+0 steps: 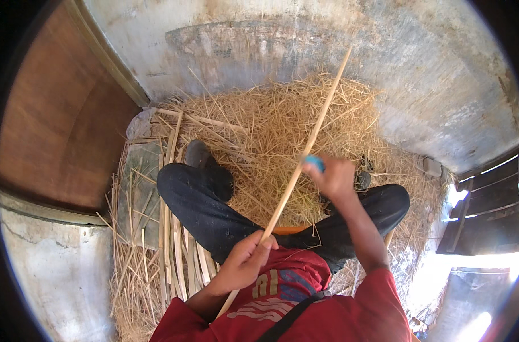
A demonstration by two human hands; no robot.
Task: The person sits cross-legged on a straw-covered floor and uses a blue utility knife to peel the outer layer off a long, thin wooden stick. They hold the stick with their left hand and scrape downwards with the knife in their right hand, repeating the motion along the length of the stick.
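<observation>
A long pale bamboo strip (318, 125) runs diagonally from my lap up toward the far wall. My left hand (245, 262) grips its lower part near my red shirt. My right hand (334, 178) is closed on a tool with a blue handle (315, 163), pressed against the strip at its middle. I sit with legs in dark trousers (199, 199) spread over a heap of straw-like shavings (271, 119). The tool's blade is hidden.
Several split bamboo strips (177, 251) lie on the floor by my left leg. A grey stained wall (305, 40) rises ahead, a brown wooden door (54, 114) stands at the left, and a dark shuttered opening (487, 205) is at the right.
</observation>
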